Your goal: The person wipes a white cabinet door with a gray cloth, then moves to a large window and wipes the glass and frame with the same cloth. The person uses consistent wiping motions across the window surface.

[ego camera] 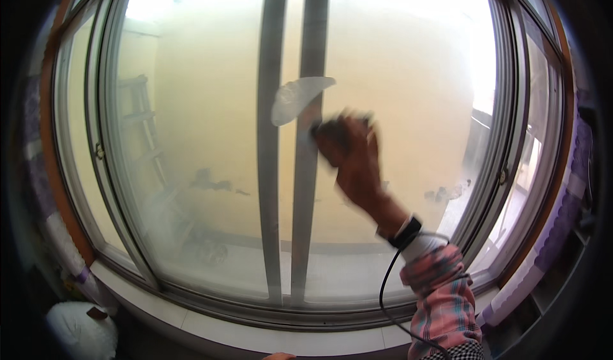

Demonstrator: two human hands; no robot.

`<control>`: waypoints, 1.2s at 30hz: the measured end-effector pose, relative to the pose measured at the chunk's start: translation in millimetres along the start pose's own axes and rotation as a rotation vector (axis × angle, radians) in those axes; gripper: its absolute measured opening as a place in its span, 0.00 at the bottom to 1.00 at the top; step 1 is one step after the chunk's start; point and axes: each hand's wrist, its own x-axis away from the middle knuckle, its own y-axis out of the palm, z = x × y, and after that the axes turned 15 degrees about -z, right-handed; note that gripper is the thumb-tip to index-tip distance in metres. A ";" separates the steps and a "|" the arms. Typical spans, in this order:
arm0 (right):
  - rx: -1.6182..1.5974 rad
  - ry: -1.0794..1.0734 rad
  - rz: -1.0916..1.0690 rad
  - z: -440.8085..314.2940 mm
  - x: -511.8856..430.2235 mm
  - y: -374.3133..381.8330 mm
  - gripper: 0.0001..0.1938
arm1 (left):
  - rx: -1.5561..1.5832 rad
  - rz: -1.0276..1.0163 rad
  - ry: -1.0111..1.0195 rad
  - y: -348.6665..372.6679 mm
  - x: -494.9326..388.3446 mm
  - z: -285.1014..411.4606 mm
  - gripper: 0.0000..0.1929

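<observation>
My right hand (pixel 354 144), blurred by motion, is raised before a large sliding window. Its fingers are bent round a dark object (pixel 330 132) too blurred to name, close to the right one of two grey middle window stiles (pixel 304 192). Just above and left of that hand, a pale crescent-shaped patch or piece of thin material (pixel 297 99) lies across the stiles; what it is cannot be told. A black wristband (pixel 407 230) with a thin black cable circles my right wrist. Of my left hand (pixel 279 356), only a sliver shows at the bottom edge.
Hazy glass panes (pixel 206 96) show a yellow wall and a ladder (pixel 148 120) beyond. A white tiled sill (pixel 287 343) runs below the window track. Purple-and-white curtains (pixel 565 211) hang at both sides. A pale bundle (pixel 86 331) sits at the lower left.
</observation>
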 end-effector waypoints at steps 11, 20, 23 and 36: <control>-0.253 -0.040 -0.091 -34.9 108.2 8.3 0.24 | 0.078 -0.265 -0.101 -8.0 -19.3 31.2 0.16; 0.061 0.476 0.369 152.5 113.4 -78.0 0.38 | 0.126 -0.097 -0.134 -7.0 -4.0 41.8 0.14; 0.170 0.603 0.299 127.5 129.5 -77.4 0.36 | 0.098 -0.125 -0.187 -5.5 -2.0 40.8 0.14; 0.396 0.428 0.212 232.4 184.3 -126.1 0.35 | 0.147 -0.352 -0.148 10.8 -39.2 64.5 0.17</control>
